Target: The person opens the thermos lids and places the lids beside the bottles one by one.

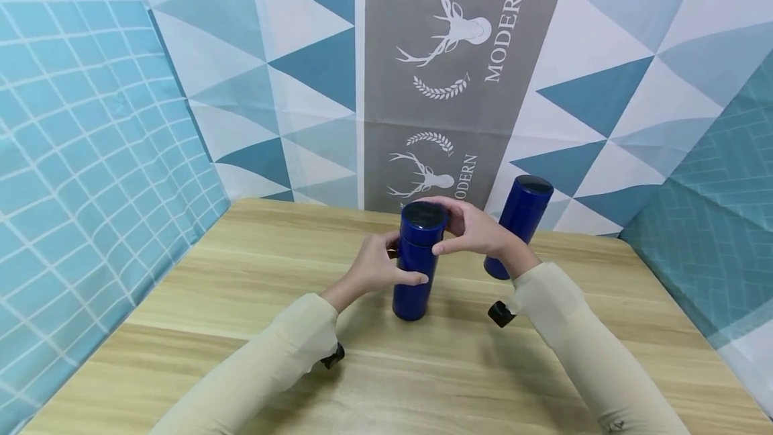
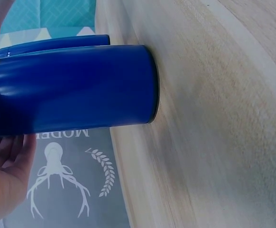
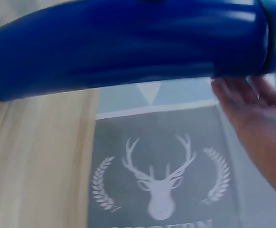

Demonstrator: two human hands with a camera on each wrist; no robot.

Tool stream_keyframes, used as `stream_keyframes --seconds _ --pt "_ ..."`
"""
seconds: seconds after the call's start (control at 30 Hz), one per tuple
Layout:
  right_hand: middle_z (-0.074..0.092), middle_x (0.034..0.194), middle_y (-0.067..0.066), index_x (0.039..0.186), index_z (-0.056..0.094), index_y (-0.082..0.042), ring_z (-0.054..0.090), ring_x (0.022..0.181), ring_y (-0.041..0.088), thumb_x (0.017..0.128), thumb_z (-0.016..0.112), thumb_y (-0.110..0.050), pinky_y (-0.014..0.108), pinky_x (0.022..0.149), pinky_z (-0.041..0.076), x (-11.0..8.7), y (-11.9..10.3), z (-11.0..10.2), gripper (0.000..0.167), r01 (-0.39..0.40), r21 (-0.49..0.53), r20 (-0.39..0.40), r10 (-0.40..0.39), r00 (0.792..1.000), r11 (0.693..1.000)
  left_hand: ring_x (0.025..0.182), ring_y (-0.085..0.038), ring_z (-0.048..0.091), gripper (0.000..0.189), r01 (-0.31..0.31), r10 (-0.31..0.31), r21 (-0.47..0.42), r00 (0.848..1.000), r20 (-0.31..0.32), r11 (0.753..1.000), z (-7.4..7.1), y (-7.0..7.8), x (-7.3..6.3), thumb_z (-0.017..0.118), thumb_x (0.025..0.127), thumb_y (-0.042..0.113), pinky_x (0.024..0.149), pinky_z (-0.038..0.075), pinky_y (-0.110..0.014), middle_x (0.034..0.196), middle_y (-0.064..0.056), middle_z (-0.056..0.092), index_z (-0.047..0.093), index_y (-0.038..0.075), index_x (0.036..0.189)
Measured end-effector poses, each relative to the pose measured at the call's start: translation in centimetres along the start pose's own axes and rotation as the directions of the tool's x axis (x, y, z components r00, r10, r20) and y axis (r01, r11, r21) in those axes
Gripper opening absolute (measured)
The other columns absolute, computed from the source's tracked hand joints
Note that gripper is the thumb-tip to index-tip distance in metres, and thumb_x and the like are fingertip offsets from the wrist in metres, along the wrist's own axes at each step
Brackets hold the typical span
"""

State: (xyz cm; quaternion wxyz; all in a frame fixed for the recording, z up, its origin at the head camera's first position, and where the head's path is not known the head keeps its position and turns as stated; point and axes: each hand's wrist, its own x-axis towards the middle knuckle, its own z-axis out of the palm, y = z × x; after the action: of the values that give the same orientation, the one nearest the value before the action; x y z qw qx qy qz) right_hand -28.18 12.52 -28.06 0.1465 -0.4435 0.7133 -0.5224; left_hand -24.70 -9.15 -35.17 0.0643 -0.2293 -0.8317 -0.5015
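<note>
A dark blue thermos [image 1: 412, 302] with a black-topped lid [image 1: 425, 215] stands on the wooden table, tilted slightly in the head view. My left hand [image 1: 380, 264] grips the middle of its body, thumb laid across the front and fingers behind. Higher up, my right hand [image 1: 474, 228] holds the thermos around the lid, with the thumb at the seam below it. The left wrist view shows the thermos body [image 2: 90, 88] with its base at the tabletop. In the right wrist view the fingers [image 3: 238, 95] lie along the thermos near the lid seam.
A second blue thermos [image 1: 522, 213] stands behind my right wrist, toward the table's back edge. The wooden table [image 1: 386, 388] ends at a patterned cloth wall [image 1: 314, 86] with deer prints. Blue tiled cloth [image 1: 90, 119] borders the left side, and teal cloth [image 1: 725, 186] the right.
</note>
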Motion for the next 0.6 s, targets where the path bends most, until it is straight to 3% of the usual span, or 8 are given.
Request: stream_keyframes --seconds 0.13,0.33,0.47,0.6 --pt "0.050 0.140 0.012 0.140 0.040 -0.004 0.051 0.128 0.019 0.079 0.078 -0.012 0.035 0.115 0.039 -0.2 -1.3 1.4 0.072 -0.031 -0.140 -0.172 0.007 0.985 0.990 0.091 -0.017 0.071 0.054 -0.009 0.009 0.005 1.000 -0.004 1.000 -0.1 -0.1 0.0 0.089 0.063 0.022 0.084 0.059 -0.033 0.102 -0.008 0.074 0.066 0.008 0.109" --pt "0.054 0.137 0.011 0.134 0.048 -0.007 0.053 0.127 0.025 0.077 0.080 -0.014 0.044 0.113 0.040 0.4 -3.5 3.4 0.065 -0.163 -0.221 -0.416 0.058 0.908 0.962 0.092 -0.018 0.071 0.056 -0.005 0.005 0.001 1.000 -0.013 1.000 -0.4 0.1 0.3 0.089 0.063 0.023 0.087 0.059 -0.034 0.103 -0.007 0.074 0.066 0.008 0.112" --pt "0.057 0.134 0.009 0.132 0.052 -0.007 0.057 0.121 0.024 0.078 0.080 -0.015 0.042 0.109 0.044 0.7 -3.8 3.6 0.061 -0.209 -0.232 -0.449 0.085 0.889 0.950 0.091 -0.017 0.071 0.058 0.004 -0.004 -0.005 1.000 -0.006 1.000 -0.3 -0.1 0.4 0.090 0.062 0.023 0.087 0.059 -0.034 0.102 -0.006 0.074 0.066 0.008 0.113" --pt "0.057 0.133 0.009 0.132 0.053 -0.006 0.057 0.119 0.023 0.080 0.077 -0.012 0.039 0.107 0.046 0.6 -3.3 3.3 0.057 -0.192 -0.198 -0.397 0.100 0.912 0.961 0.091 -0.016 0.071 0.057 0.008 -0.008 -0.015 1.000 -0.007 1.000 0.1 -0.4 0.1 0.090 0.062 0.023 0.086 0.059 -0.034 0.102 -0.006 0.074 0.066 0.009 0.112"
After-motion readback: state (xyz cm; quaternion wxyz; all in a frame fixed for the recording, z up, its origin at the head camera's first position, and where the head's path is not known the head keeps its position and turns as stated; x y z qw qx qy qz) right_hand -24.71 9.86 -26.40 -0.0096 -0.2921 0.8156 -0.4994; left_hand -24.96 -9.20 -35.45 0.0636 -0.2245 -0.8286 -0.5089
